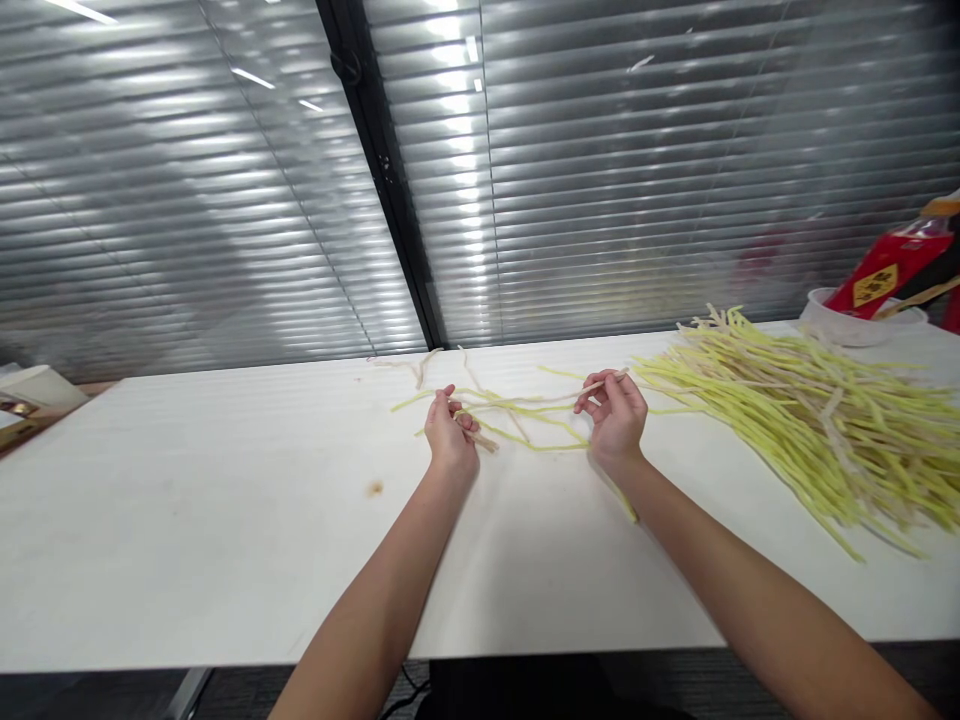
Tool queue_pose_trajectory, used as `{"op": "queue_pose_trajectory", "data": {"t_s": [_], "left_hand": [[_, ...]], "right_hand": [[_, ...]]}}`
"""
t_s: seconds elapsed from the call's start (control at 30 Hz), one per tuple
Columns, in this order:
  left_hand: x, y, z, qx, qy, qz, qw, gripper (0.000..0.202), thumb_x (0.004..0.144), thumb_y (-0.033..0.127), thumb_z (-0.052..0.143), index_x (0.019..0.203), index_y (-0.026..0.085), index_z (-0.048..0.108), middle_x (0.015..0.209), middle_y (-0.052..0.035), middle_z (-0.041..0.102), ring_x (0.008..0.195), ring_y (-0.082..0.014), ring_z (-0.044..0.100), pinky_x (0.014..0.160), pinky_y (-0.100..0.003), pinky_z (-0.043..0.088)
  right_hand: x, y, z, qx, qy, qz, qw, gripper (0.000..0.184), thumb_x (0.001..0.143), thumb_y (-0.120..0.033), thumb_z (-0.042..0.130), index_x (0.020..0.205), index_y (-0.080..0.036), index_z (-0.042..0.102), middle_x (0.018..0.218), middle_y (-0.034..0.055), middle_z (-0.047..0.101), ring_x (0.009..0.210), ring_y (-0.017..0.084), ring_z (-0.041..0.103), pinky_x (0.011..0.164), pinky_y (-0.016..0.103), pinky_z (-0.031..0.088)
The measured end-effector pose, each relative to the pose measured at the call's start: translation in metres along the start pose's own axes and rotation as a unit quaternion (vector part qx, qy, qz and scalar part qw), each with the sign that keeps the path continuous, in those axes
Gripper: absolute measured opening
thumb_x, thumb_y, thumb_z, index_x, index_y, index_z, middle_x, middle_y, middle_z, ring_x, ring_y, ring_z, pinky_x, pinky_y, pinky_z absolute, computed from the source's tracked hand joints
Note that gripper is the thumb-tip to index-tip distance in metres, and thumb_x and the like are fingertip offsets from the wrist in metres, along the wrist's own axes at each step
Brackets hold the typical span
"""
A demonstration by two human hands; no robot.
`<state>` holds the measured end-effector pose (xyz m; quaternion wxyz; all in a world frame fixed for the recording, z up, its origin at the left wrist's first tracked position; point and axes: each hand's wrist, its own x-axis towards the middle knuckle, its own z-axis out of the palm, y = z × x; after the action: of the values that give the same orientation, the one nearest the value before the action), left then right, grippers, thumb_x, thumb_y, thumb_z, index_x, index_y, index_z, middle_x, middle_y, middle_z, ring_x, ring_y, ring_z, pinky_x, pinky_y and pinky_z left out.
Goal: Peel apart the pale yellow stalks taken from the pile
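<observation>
My left hand [450, 430] is closed around several thin strands that look like pipe cleaners; short beige ends [486, 441] stick out below its fingers. My right hand [616, 415] pinches a beige pipe cleaner [559, 398] between thumb and fingertips, its tip poking out past them. That beige strand stretches across the gap between both hands. Under and beside it, loose yellow pipe cleaners [536, 447] lie on the table, some bent. One yellow end [628, 508] shows below my right wrist. The fingers partly hide what my left hand grips.
A large pile of yellow and beige pipe cleaners [817, 430] spreads over the white table [225, 520] at right. Behind it, a red-labelled bottle [892, 265] leans in a clear plastic bowl [829, 318]. A few beige scraps [421, 370] lie near the glass partition. A box [41, 390] stands far left.
</observation>
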<state>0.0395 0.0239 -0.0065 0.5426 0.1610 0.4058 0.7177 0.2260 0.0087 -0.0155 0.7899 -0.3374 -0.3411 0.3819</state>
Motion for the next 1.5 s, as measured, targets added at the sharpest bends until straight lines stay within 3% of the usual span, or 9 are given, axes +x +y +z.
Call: {"op": "queue_pose_trajectory", "data": {"t_s": [0.13,0.23,0.43,0.6,0.77,0.97,1.5], "left_hand": [[0.0,0.0,0.0,0.008,0.011,0.024,1.0,0.024,0.074,0.039,0.06,0.088,0.019,0.056,0.062,0.0068,0.038,0.036,-0.002,0.032,0.036,-0.019,0.028],[-0.003,0.001,0.002,0.016,-0.015,0.027,0.999,0.022,0.073,0.036,0.062,0.086,0.019,0.058,0.062,0.0065,0.039,0.036,-0.0018,0.033,0.036,-0.018,0.026],[-0.019,0.006,0.01,0.096,-0.14,0.022,0.985,0.021,0.069,0.034,0.065,0.076,0.013,0.065,0.051,0.0051,0.038,0.037,-0.0033,0.034,0.038,-0.019,0.026],[-0.031,0.006,0.013,0.158,-0.237,-0.031,0.958,0.024,0.068,0.035,0.067,0.077,0.013,0.067,0.051,0.0029,0.042,0.039,-0.004,0.034,0.038,-0.02,0.021],[-0.041,0.003,0.013,0.192,-0.312,-0.013,0.931,0.021,0.072,0.034,0.064,0.081,0.015,0.064,0.054,0.0028,0.043,0.044,-0.0058,0.035,0.041,-0.02,0.022],[-0.048,0.003,0.014,0.198,-0.349,-0.019,0.916,0.02,0.073,0.033,0.063,0.086,0.018,0.061,0.05,0.0047,0.041,0.043,-0.006,0.032,0.042,-0.021,0.021],[-0.052,0.003,0.014,0.232,-0.351,-0.011,0.907,0.026,0.074,0.036,0.063,0.088,0.015,0.059,0.052,0.0039,0.048,0.045,-0.0057,0.035,0.044,-0.02,0.023]], "right_hand": [[-0.002,-0.002,0.002,-0.008,0.01,0.01,1.0,0.021,0.077,-0.039,0.058,0.073,-0.018,0.058,0.07,-0.0007,0.053,0.05,0.008,0.048,0.043,0.021,0.042],[-0.004,-0.008,0.005,-0.024,0.004,0.013,1.0,0.019,0.076,-0.037,0.06,0.076,-0.018,0.063,0.067,-0.0014,0.053,0.049,0.007,0.047,0.044,0.021,0.041],[-0.012,-0.018,0.011,-0.104,-0.064,-0.013,0.992,0.023,0.072,-0.034,0.066,0.09,-0.018,0.066,0.058,-0.0029,0.055,0.047,0.008,0.048,0.047,0.024,0.042],[-0.024,-0.016,0.017,-0.147,-0.136,0.012,0.98,0.021,0.07,-0.032,0.068,0.085,-0.019,0.063,0.057,-0.0019,0.06,0.051,0.01,0.054,0.047,0.022,0.043],[-0.032,-0.011,0.019,-0.16,-0.174,0.026,0.971,0.018,0.071,-0.031,0.067,0.085,-0.019,0.062,0.061,-0.0011,0.062,0.059,0.012,0.059,0.053,0.023,0.046],[-0.037,-0.009,0.02,-0.159,-0.196,0.025,0.967,0.016,0.072,-0.03,0.068,0.081,-0.019,0.061,0.066,0.0001,0.064,0.062,0.013,0.06,0.059,0.025,0.048],[-0.043,-0.015,0.024,-0.23,-0.185,-0.006,0.955,0.016,0.078,-0.034,0.061,0.078,-0.018,0.061,0.066,0.0006,0.063,0.058,0.012,0.059,0.055,0.022,0.047]]}}
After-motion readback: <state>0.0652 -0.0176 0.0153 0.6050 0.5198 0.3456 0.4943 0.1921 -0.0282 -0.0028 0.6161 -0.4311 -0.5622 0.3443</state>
